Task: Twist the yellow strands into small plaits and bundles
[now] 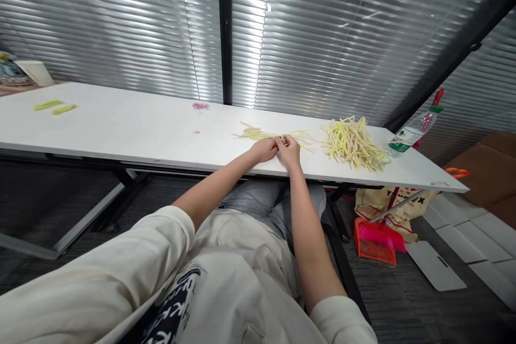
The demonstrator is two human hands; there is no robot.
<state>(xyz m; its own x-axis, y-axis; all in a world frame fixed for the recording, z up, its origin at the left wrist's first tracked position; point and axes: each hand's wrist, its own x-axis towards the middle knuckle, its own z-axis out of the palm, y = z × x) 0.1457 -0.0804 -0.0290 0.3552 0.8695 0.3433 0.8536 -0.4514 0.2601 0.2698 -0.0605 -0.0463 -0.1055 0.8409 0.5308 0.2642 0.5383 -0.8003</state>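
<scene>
My left hand [264,150] and my right hand [289,152] meet near the table's front edge, fingers closed in a pinch around a small bunch of thin yellow strips [262,135]. The ends of the strips fan out on both sides of my hands and lie close to the tabletop. What exactly sits between the fingertips is too small to make out. To the right of my right hand rests a large loose heap of yellow and beige strips [355,143].
On the white table [133,123] are two narrow yellow-green bundles [47,105], a small pink pile [200,106] and, at right, a plastic bottle [411,131]. A white cup [36,72] stands far left. An orange-red dustpan [374,242] is on the floor. Blinds hang behind.
</scene>
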